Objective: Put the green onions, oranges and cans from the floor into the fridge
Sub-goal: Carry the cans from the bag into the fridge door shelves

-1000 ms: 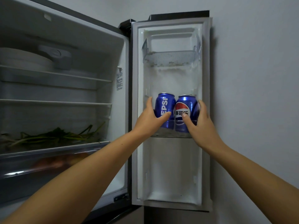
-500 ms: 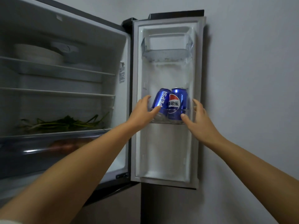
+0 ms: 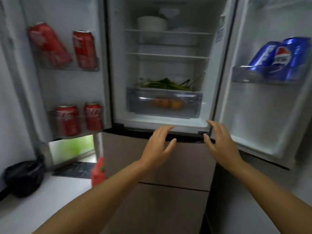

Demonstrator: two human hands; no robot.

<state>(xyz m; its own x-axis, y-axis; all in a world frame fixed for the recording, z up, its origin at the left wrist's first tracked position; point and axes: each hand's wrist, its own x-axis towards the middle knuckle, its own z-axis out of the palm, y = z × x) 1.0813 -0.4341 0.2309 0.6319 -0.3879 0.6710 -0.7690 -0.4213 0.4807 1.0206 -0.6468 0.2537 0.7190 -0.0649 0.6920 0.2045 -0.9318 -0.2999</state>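
Observation:
The fridge (image 3: 162,123) stands open with both doors swung wide. Two blue cans (image 3: 276,58) sit in the right door's shelf (image 3: 249,76). Several red cans (image 3: 84,48) stand in the left door's two shelves, one leaning. Green onions (image 3: 166,84) lie on the shelf above the clear drawer (image 3: 135,103), and oranges (image 3: 166,103) show through the drawer's front. My left hand (image 3: 159,146) and my right hand (image 3: 221,144) hover empty, fingers spread, in front of the fridge's lower edge.
A white bowl (image 3: 152,22) sits on the top shelf. Brown lower drawers (image 3: 185,166) are below my hands. A red bottle (image 3: 98,171) stands on the floor at the left, beside a dark bag (image 3: 25,176) and a low window (image 3: 72,147).
Both hands let go of the blue cans in the right door and drew back to the fridge's lower edge. My view swung left and pulled back, showing the whole open fridge.

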